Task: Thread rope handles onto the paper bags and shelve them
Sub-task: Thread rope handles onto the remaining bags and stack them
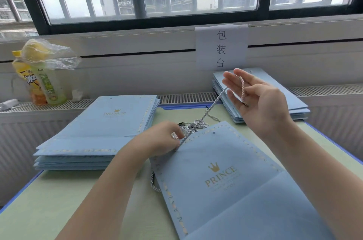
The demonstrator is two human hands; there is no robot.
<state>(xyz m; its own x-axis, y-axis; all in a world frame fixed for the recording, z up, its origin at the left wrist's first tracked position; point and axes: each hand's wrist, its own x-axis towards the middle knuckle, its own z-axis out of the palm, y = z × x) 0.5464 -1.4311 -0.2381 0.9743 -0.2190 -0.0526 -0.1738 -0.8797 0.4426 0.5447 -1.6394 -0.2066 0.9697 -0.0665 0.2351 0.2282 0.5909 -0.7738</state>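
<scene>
Head view: right hand raised over the table, fingers mostly straight, rope handle draped over the fingertips with its tipped end hanging at the palm, likely to pull slack up and out of the tangled rope pile. Left hand down at the top edge of the flat paper bag, fingers curled and pinching the rope by the punched hole, probably pinning bag and cord for threading. Unthreaded-looking bag stack at left, second bag stack at right behind the raised hand; no shelf visible.
</scene>
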